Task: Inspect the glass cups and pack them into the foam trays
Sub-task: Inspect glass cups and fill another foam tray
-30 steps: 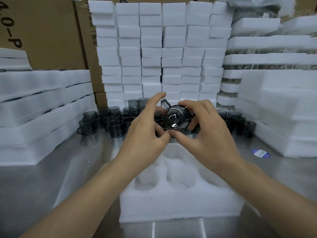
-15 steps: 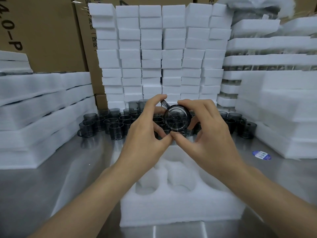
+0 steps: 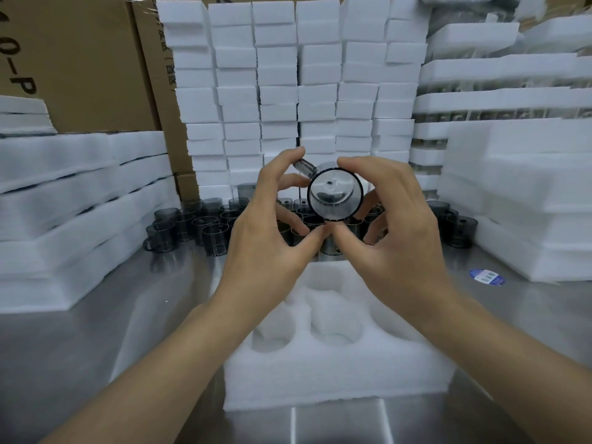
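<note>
I hold one smoky glass cup (image 3: 334, 197) up in front of me, its round mouth turned toward the camera and its handle pointing up-left. My left hand (image 3: 269, 238) and my right hand (image 3: 394, 225) both grip it by fingertips and thumbs around the rim. Below the hands lies a white foam tray (image 3: 336, 373) with round pockets, and the ones I can see hold nothing. Several more grey glass cups (image 3: 205, 229) stand in a cluster on the steel table behind the tray.
Stacked white foam blocks (image 3: 288, 91) form a wall at the back. Foam tray stacks (image 3: 64, 200) line the left and foam stacks (image 3: 528, 193) the right. Cardboard boxes (image 3: 80, 59) stand behind. A blue sticker (image 3: 487, 277) lies on the steel table (image 3: 96, 347).
Both hands have lifted the cup slightly and turned it, so its open mouth now faces the camera squarely. The tray and the other cups have not moved.
</note>
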